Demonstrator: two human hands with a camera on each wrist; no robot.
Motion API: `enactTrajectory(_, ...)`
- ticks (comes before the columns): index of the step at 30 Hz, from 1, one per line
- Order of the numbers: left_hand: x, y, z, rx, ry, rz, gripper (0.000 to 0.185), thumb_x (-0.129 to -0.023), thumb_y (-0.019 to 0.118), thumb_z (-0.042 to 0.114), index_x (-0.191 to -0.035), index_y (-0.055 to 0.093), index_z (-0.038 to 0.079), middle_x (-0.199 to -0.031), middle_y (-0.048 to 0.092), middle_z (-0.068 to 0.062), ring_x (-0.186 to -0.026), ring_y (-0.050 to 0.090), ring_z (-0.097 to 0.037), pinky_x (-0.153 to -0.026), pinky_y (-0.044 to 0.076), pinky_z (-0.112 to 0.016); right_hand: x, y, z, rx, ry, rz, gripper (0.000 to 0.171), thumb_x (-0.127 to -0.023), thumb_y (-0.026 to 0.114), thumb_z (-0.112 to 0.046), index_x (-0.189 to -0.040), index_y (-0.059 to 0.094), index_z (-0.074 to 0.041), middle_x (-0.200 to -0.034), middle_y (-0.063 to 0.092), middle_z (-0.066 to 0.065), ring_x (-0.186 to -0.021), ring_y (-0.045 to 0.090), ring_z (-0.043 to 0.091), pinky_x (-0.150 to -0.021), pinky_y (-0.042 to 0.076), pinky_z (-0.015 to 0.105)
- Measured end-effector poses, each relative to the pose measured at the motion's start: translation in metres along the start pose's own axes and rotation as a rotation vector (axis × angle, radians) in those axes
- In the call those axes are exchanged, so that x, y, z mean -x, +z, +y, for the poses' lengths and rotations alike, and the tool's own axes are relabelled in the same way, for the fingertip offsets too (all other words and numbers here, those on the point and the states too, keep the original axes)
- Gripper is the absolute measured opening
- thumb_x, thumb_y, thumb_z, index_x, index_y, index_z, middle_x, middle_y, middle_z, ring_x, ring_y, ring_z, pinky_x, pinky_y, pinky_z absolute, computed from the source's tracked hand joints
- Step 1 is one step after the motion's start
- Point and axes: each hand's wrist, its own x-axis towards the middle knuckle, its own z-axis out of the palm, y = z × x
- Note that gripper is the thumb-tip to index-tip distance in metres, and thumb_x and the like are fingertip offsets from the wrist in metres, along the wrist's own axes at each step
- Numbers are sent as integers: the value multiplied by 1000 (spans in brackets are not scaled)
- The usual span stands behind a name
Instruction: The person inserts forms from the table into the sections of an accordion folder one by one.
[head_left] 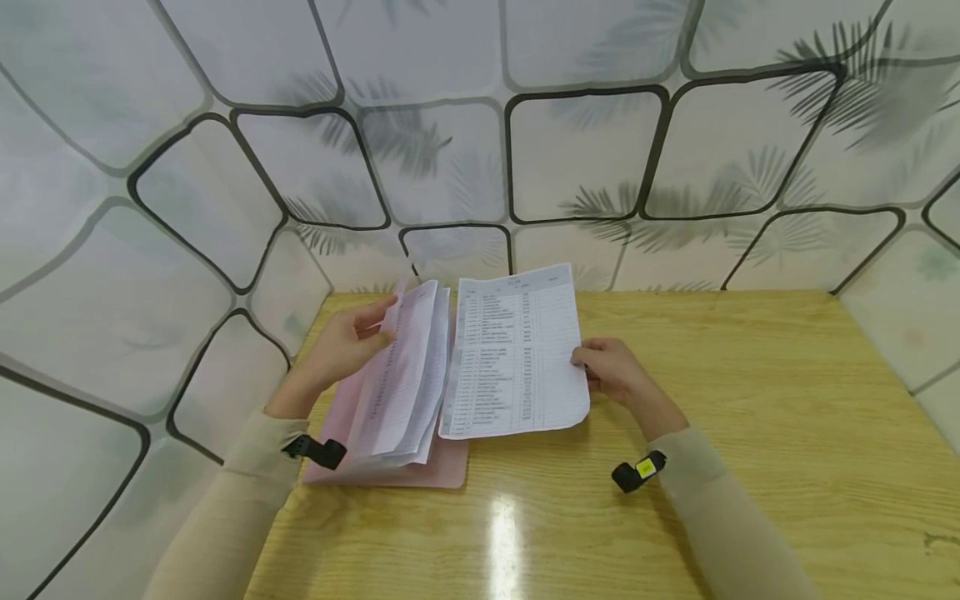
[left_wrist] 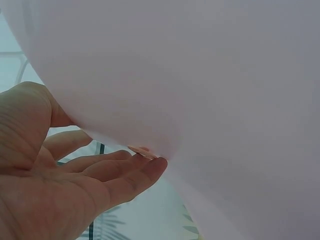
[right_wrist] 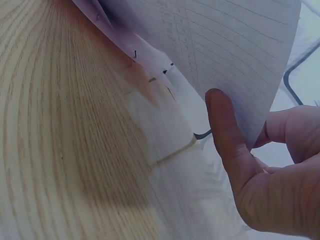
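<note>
A pink folder [head_left: 448, 475] lies at the left of the table with several printed papers [head_left: 420, 400] standing partly fanned inside it. My left hand [head_left: 337, 346] holds the raised, see-through pink cover [head_left: 400, 308] by its outer edge. From the left wrist view, the pale cover [left_wrist: 200, 75] fills most of the picture, with fingertips at its edge. My right hand [head_left: 618, 371] pinches the right edge of a printed sheet [head_left: 517, 358], thumb on its front. This sheet is tilted up beside the folder and overlaps its right side. The right wrist view shows the thumb [right_wrist: 225, 125] against the sheet.
The wooden table [head_left: 750, 400] extends to the right and toward me, with a bright reflection near the front. A wall covering [head_left: 585, 158] with dark outlines and leaf patterns rises behind the table and at its left side.
</note>
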Motion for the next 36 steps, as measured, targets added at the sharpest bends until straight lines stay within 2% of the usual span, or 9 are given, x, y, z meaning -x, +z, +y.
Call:
enactTrajectory(8,0,1,0,8,2,7,56,-100,61,2,-154,48,-6,-161,46,-24,-143,51,-49,-114,46,-55,7,0,0,33,-12,14,39,-99,57,-12,-129,54,12,-104,70,13,-79,72,13,-66,62,28)
enactTrajectory(17,-1,0,0,2,-3,7,56,-101,61,1,-155,47,-6,-162,45,-24,-143,51,-49,-114,46,-55,12,-3,7,-11,-58,35,33,-100,57,-9,-126,55,11,-101,69,12,-77,72,11,-66,61,24)
enactTrajectory(24,0,1,0,7,-14,6,56,-101,61,2,-155,47,-4,-162,45,-24,-142,51,-48,-114,46,-55,13,2,10,86,-77,59,32,-97,60,-11,-122,57,10,-102,71,14,-76,68,12,-64,58,25)
enactTrajectory(31,0,0,1,18,-17,0,57,-101,60,2,-156,45,-4,-163,43,-23,-143,50,-48,-114,46,-55,16,-1,8,216,-136,104,33,-97,58,-12,-121,61,10,-109,72,25,-76,71,17,-67,61,30)
enactTrajectory(36,-1,0,-1,5,-22,-3,57,-102,59,3,-157,44,-4,-163,43,-24,-143,50,-49,-113,46,-56,18,-1,5,219,-156,93,32,-97,58,-12,-120,62,10,-111,73,27,-76,73,18,-68,62,31)
